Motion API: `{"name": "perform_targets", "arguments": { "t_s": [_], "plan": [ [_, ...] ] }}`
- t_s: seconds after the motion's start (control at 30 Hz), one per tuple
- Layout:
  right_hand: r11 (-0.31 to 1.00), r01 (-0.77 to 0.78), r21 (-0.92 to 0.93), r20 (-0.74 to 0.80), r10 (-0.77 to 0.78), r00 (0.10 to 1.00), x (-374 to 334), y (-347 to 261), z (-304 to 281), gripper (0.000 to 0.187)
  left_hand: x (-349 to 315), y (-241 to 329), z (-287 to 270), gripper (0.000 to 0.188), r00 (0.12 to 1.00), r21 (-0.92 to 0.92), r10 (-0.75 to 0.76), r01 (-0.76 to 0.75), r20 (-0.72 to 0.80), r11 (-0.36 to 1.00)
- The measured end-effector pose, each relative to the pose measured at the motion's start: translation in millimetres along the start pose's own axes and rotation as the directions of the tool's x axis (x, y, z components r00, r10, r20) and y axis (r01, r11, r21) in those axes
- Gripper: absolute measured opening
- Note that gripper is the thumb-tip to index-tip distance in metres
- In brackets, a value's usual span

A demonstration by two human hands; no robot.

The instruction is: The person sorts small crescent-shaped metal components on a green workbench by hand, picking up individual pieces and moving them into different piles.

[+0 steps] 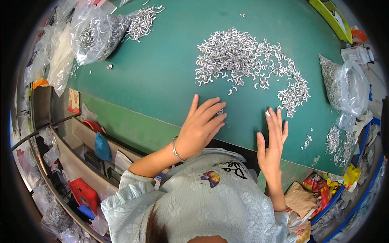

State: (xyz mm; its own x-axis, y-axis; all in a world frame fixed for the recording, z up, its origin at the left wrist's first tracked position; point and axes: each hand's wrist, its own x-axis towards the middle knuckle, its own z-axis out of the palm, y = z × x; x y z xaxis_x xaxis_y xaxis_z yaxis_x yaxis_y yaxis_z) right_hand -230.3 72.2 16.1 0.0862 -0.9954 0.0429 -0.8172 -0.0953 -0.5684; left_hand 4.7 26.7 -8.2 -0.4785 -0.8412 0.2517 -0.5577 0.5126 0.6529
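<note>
A pile of small curved silver metal pieces [233, 52] lies on the green tabletop [170, 60], trailing off to the right in a thinner band [293, 95]. On the near side of the pile, my left hand [202, 126] is open, palm down with fingers spread. A few of the pieces [220, 111] show by its fingertips, partly hidden. My right hand [272, 141] is open too, fingers stretched forward over the table's near part, close to the band's lower end. Neither hand grips anything that I can see.
A clear bag of silver pieces [99, 38] spills onto the table at the far left. Another filled bag [344, 87] lies at the right edge, near small heaps [334, 139]. A yellow-green tray [332, 18] stands far right. Below left are drawers with a red basket [84, 194].
</note>
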Motion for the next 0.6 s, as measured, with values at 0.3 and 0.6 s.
{"name": "perform_targets", "arguments": {
  "t_s": [0.3, 0.6],
  "plan": [
    [0.990, 0.132, -0.056, 0.048, -0.130, 0.990, 42.4, -11.8, -6.2, 0.050, -17.5, -44.2, -36.5, 0.027, 0.960, 0.134, -0.128, 0.165, -0.249, 0.977],
    [0.918, 0.371, -0.144, 0.303, -0.316, 0.899, 76.2, -29.2, 29.8, 0.064, -3.1, -94.2, -70.5, 0.027, 0.878, 0.235, -0.234, 0.353, -0.417, 0.906]
  ]
}}
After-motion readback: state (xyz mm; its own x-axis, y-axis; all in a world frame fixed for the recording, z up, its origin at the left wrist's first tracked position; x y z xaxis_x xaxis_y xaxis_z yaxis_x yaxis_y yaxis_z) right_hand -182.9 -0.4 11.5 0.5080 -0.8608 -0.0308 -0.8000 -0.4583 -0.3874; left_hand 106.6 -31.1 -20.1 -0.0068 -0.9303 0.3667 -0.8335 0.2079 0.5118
